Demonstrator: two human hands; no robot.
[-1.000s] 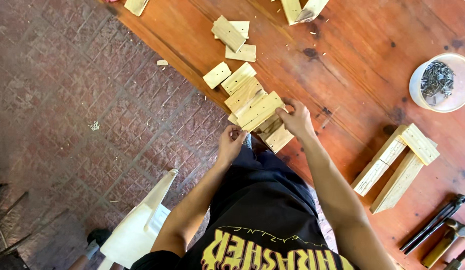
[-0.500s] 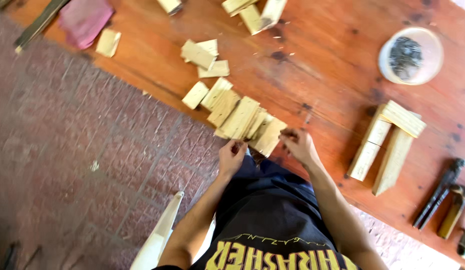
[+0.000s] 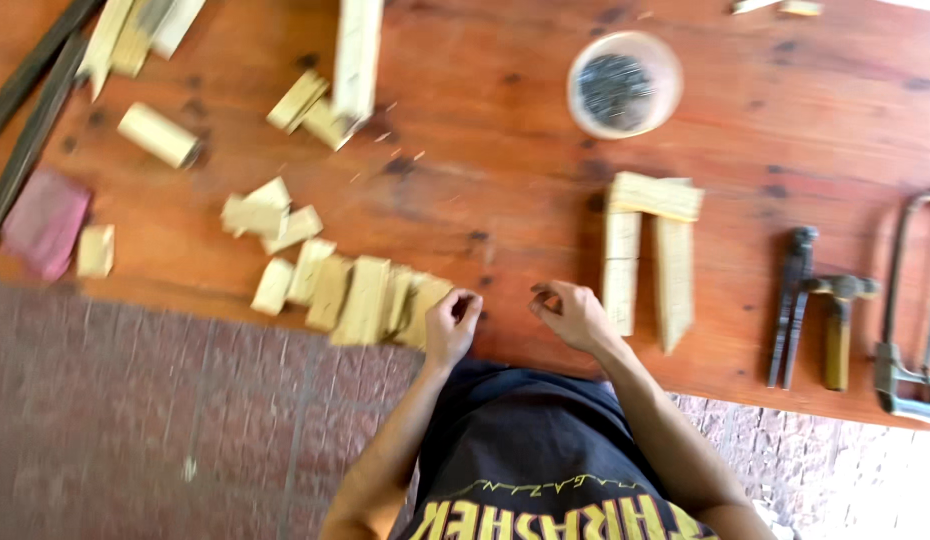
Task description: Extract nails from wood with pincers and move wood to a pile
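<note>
Hovering at the near edge of the reddish-brown wooden table (image 3: 465, 120), the left hand (image 3: 451, 325) is curling its fingers loosely beside a row of pale cut wooden blocks (image 3: 360, 298), touching or almost touching the nearest one; the blur is keeping me from telling which. The right hand (image 3: 573, 313) is hanging apart from it, fingers bent inward, and neither hand is showing anything clamped inside, though a small piece could be hiding there.

Several of those blocks are lying right along the table's edge, some seeming to overhang it, so a careless nudge from the left hand is likely to send them onto the brick floor (image 3: 135, 420).

Just right of the right hand, a pale wooden frame of three joined slats (image 3: 650, 250) is lying flat; a sweeping wrist could be knocking it askew. Farther back, a round white bowl of dark nails (image 3: 623, 85) is sitting well apart, while dark pincers (image 3: 793, 300), a wooden-handled hammer (image 3: 838, 320) and a metal-framed saw (image 3: 910, 310) are resting at the right.
</note>
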